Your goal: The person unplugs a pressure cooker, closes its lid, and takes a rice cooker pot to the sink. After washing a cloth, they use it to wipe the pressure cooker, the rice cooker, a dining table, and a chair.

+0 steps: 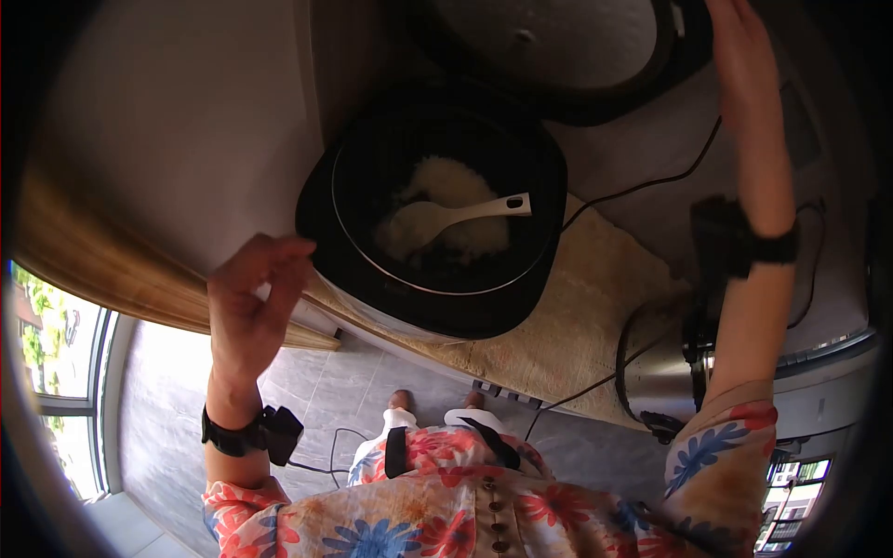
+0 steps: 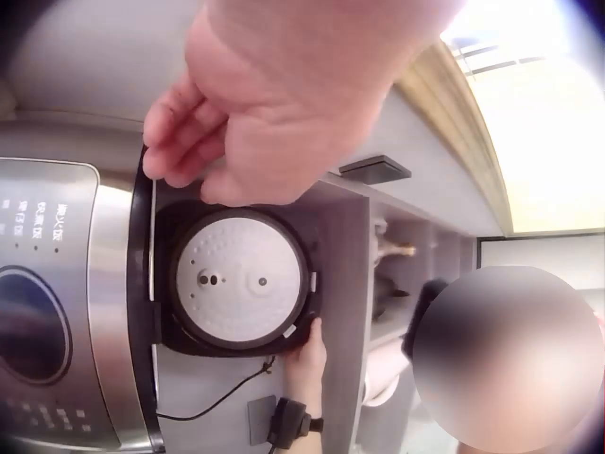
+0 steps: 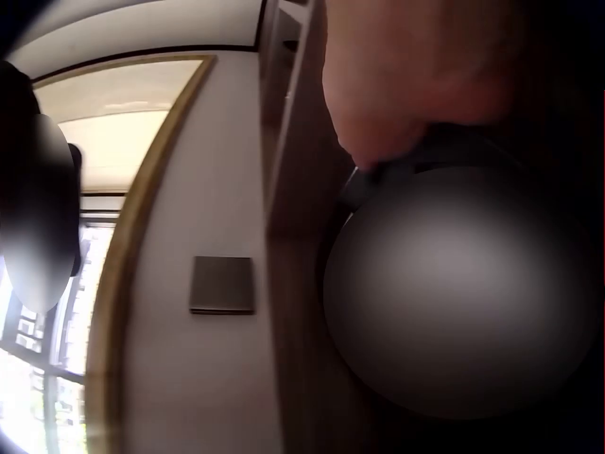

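Observation:
An open rice cooker [image 1: 470, 316] holds white rice [image 1: 451, 177], with a white rice paddle [image 1: 479, 209] lying across it, handle to the right. Its lid [image 1: 558, 37] stands raised at the back; the left wrist view shows the round silver inner plate [image 2: 241, 279]. At the lid's right edge is my right hand [image 1: 749, 84], its fingers partly hidden and dark in the right wrist view. My left hand [image 1: 256, 288] hangs by the cooker's left rim, fingers loosely bent and holding nothing. Buttons and a round dial [image 2: 33, 322] mark the cooker's front.
Beneath the cooker is a beige stone-like counter [image 1: 586, 298], with a black cord [image 1: 651, 181] running behind. A shiny metal appliance [image 1: 660, 367] sits on the right. A curved wooden edge [image 1: 121, 251] borders the left side, and shelves [image 2: 397, 274] show in the left wrist view.

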`<state>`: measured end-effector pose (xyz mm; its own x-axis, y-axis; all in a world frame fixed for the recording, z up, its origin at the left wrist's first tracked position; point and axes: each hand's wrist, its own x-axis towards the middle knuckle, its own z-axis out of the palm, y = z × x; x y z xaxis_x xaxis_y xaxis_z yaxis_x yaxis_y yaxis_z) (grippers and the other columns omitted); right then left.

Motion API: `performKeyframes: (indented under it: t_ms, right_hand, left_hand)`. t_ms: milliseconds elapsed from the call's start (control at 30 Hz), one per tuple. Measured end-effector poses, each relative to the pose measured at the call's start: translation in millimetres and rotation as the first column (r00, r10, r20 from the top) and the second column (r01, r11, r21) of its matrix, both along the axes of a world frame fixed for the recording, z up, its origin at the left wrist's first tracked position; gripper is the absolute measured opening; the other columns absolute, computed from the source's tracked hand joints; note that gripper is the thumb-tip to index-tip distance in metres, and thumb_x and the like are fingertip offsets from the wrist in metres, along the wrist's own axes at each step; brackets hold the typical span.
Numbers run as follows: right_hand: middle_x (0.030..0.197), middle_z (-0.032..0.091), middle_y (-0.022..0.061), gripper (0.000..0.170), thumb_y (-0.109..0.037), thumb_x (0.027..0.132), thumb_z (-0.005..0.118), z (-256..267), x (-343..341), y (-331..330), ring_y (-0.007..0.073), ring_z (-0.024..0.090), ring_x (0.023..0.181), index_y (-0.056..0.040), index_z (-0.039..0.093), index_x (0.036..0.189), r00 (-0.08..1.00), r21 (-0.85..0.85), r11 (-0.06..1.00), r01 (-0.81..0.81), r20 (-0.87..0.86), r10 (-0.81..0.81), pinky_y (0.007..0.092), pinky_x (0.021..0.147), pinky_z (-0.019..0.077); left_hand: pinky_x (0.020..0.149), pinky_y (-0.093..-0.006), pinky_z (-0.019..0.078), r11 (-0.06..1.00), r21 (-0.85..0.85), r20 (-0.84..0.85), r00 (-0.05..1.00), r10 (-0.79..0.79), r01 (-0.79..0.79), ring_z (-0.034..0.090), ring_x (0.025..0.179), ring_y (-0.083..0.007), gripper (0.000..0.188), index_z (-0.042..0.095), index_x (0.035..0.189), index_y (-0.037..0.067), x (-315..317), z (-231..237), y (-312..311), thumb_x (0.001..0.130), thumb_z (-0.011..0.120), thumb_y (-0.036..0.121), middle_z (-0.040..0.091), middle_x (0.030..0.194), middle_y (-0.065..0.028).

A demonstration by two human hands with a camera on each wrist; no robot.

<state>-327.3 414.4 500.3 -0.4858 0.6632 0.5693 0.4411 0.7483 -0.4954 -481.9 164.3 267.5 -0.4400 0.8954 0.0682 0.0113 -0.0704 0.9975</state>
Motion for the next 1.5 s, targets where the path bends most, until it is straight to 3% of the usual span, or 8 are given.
performKeyframes:
  t_ms: [133,233,333,433,600,933,1133,1500]
  right_hand:
    - [0.09,0.061,0.0114,0.038,-0.031,0.09,0.05,-2.1,33.5,83.6,0.0196,0.06,0.082,0.0026,0.057,0.105,0.943,0.315,0.89,0.33,-0.082,-0.321,0.0278,0.077,0.0465]
    - [0.117,0.054,0.0101,0.037,-0.021,0.085,0.059,-2.5,73.6,72.0,0.0194,0.054,0.105,-0.0015,0.053,0.116,0.88,0.426,0.887,0.18,0.334,-0.339,0.0264,0.091,0.0397]
    - [0.092,0.063,0.0075,0.025,-0.019,0.079,0.061,-61.3,109.3,23.2,0.017,0.06,0.083,-0.007,0.061,0.101,0.891,0.246,0.965,0.094,0.411,-0.191,0.0291,0.073,0.0476]
    - [0.092,0.063,0.0121,0.033,-0.025,0.079,0.063,-114.3,82.5,-15.7,0.0256,0.061,0.086,-0.0045,0.06,0.105,0.561,-0.154,0.899,0.409,0.82,-0.114,0.0347,0.078,0.048]
    - [0.101,0.061,0.017,0.04,-0.026,0.074,0.066,-140.3,54.5,-13.4,0.0305,0.059,0.094,-0.0012,0.059,0.104,0.454,-0.126,0.888,0.442,0.885,-0.1,0.038,0.081,0.0471]
    - [0.082,0.061,0.0079,0.039,-0.016,0.071,0.067,-101.8,49.3,-22.4,0.0149,0.057,0.074,0.0028,0.057,0.103,0.968,-0.509,0.829,0.232,0.204,-0.146,0.0256,0.067,0.0459]
    - [0.083,0.062,0.007,0.036,-0.011,0.075,0.066,-33.4,52.3,-61.6,0.0117,0.059,0.076,0.0047,0.055,0.105,0.983,-0.595,0.802,-0.06,-0.173,-0.055,0.0228,0.066,0.0462]
    - [0.079,0.056,-0.001,0.031,-0.002,0.081,0.057,-15.7,62.9,-139.0,0.0019,0.047,0.066,0.0036,0.051,0.11,0.996,-0.435,0.899,0.037,-0.061,-0.07,0.0142,0.059,0.0341]
  left_hand:
    - [0.058,-0.0183,0.04,0.999,-0.052,-0.187,0.982,-0.012,0.002,0.049,0.062,-0.0058,0.016,0.06,0.097,-0.003,-9.9,8.4,25.4,0.082,0.054,-0.001,0.055,0.073,-0.0019]
    - [0.052,-0.0193,0.0375,0.998,-0.065,-0.302,0.953,-0.004,-0.017,0.046,0.057,-0.0044,0.018,0.061,0.097,0.0,-15.4,2.5,39.6,0.08,0.057,0.0,0.055,0.069,-0.0002]
    - [0.056,-0.0191,0.0382,0.992,-0.117,-0.336,0.938,-0.079,0.042,0.046,0.061,-0.0037,0.023,0.06,0.101,0.002,-20.3,5.2,52.9,0.079,0.059,0.001,0.056,0.071,-0.0005]
    - [0.055,-0.0196,0.0385,0.975,-0.198,-0.411,0.895,-0.173,0.098,0.046,0.059,-0.0042,0.024,0.06,0.102,0.002,-24.9,2.6,64.8,0.078,0.06,0.002,0.056,0.07,-0.0011]
    - [0.045,-0.0194,0.0362,0.955,-0.286,-0.294,0.942,-0.161,0.074,0.046,0.051,-0.0039,0.027,0.061,0.103,0.003,-28.2,5.5,78.1,0.076,0.061,0.001,0.053,0.064,0.0009]
    - [0.042,-0.0151,0.0314,0.97,0.071,0.172,0.96,0.219,-0.234,0.045,0.051,-0.0012,0.028,0.061,0.105,0.003,-30.6,28.4,54.9,0.078,0.063,0.002,0.057,0.067,0.0027]
    - [0.075,-0.0208,0.0463,0.851,0.38,-0.015,0.917,0.398,-0.363,0.06,0.085,-0.0113,0.036,0.05,0.12,-0.002,-34.8,77.9,29.8,0.085,0.055,0.006,0.062,0.092,-0.0069]
    - [0.048,-0.0146,0.0395,0.918,0.33,0.422,0.904,0.066,-0.22,0.051,0.055,-0.0034,0.054,0.045,0.123,-0.003,-17.6,100.4,-39.5,0.074,0.066,-0.005,0.057,0.073,-0.0023]
